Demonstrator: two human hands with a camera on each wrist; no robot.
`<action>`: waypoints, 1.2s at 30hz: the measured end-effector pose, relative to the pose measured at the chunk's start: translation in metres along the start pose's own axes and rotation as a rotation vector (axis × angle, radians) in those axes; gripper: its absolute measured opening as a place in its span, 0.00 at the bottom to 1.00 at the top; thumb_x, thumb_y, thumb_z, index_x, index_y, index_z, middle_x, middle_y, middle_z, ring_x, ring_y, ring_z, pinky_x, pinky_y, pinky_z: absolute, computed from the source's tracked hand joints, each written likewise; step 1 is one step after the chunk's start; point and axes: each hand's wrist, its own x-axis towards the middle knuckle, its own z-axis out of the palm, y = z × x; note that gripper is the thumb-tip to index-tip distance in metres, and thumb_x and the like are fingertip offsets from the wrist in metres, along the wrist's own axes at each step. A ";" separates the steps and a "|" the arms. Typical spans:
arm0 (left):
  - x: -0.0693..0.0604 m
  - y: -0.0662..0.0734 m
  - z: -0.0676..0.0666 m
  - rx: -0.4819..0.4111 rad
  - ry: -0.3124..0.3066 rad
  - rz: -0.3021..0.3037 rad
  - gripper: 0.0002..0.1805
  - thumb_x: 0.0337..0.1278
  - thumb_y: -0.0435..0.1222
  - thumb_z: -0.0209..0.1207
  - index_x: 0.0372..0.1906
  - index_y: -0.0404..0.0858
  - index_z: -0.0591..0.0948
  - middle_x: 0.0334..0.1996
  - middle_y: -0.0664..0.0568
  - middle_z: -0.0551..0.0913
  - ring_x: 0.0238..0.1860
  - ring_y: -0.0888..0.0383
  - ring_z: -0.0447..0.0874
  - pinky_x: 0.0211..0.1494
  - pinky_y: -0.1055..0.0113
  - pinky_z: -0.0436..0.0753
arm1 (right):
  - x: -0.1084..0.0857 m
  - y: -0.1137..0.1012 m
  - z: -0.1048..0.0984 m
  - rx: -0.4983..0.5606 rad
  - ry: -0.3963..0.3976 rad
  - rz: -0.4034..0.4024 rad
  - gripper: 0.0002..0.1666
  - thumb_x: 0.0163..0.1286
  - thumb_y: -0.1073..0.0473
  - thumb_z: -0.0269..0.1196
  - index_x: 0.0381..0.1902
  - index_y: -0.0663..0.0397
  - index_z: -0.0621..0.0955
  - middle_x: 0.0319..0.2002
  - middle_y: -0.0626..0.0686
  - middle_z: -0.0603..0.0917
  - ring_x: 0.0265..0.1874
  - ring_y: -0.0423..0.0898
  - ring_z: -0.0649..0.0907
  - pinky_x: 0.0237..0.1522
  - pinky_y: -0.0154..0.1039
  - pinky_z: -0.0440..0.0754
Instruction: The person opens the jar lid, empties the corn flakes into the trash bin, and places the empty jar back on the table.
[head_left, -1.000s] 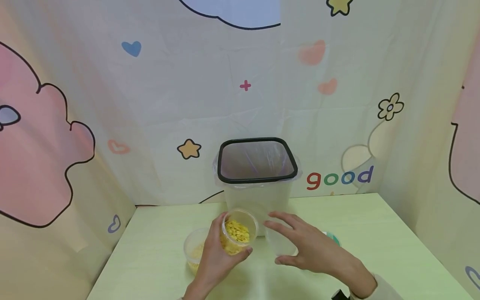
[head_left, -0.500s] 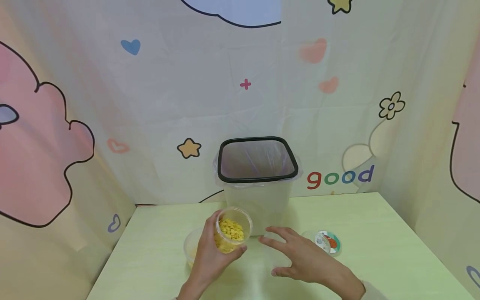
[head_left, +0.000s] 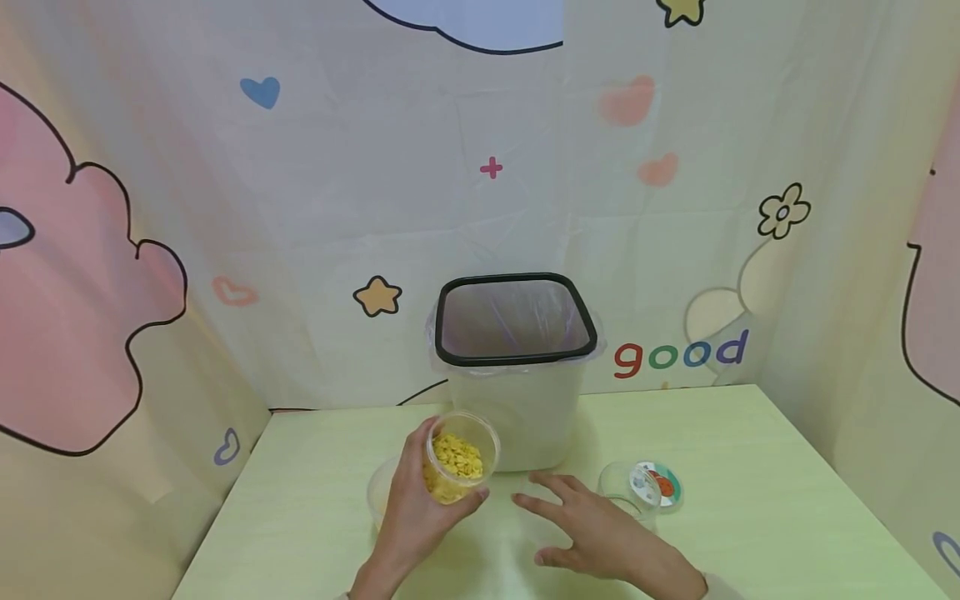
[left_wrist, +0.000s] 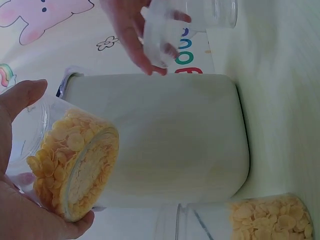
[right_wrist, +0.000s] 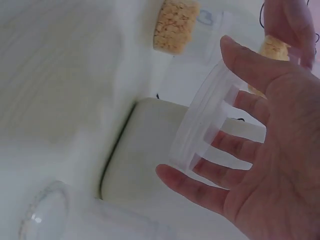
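Observation:
My left hand (head_left: pixel 416 512) grips a clear plastic jar (left_wrist: pixel 82 165) partly filled with yellow flakes (head_left: pixel 457 456). The jar is tilted, and its uncovered mouth faces the head camera. To the right, my right hand (head_left: pixel 603 529) holds a clear round lid (right_wrist: pixel 205 117) by its edge, between thumb and fingers, as the right wrist view shows. That lid hardly shows in the head view. Hand and jar are apart from each other. A second clear jar (left_wrist: pixel 270 220) with flakes stands on the table, mostly hidden behind my left hand in the head view.
A pale bin (head_left: pixel 517 417) with a black rim and a plastic liner stands at the table's back, behind both hands. Right of it, beyond my right hand, are a clear jar (head_left: pixel 618 483) and a round green-and-red labelled disc (head_left: pixel 666 483). A printed curtain (head_left: pixel 337 167) hangs behind.
My left hand has moved a little left with the jar. My right hand has moved down and left with the lid, uncovering the clear jar and the labelled disc.

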 end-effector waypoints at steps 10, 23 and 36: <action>0.004 0.001 -0.005 0.030 0.006 0.006 0.58 0.30 0.44 0.80 0.72 0.49 0.60 0.66 0.50 0.72 0.62 0.50 0.75 0.61 0.47 0.77 | 0.002 0.006 0.021 0.060 -0.103 0.086 0.41 0.61 0.37 0.66 0.71 0.32 0.68 0.70 0.56 0.69 0.64 0.58 0.74 0.54 0.58 0.81; 0.006 0.006 -0.013 0.033 -0.002 0.010 0.58 0.31 0.44 0.80 0.72 0.56 0.59 0.67 0.48 0.71 0.63 0.51 0.74 0.62 0.48 0.78 | 0.004 0.011 0.042 0.061 -0.153 0.131 0.42 0.58 0.36 0.68 0.69 0.34 0.71 0.67 0.58 0.71 0.63 0.60 0.74 0.53 0.59 0.81; 0.007 0.008 -0.017 0.058 0.007 0.007 0.58 0.31 0.45 0.80 0.72 0.57 0.59 0.67 0.49 0.71 0.63 0.50 0.75 0.61 0.47 0.79 | 0.002 0.013 0.053 0.064 -0.149 0.153 0.40 0.56 0.38 0.70 0.67 0.36 0.74 0.64 0.57 0.74 0.60 0.58 0.75 0.54 0.58 0.79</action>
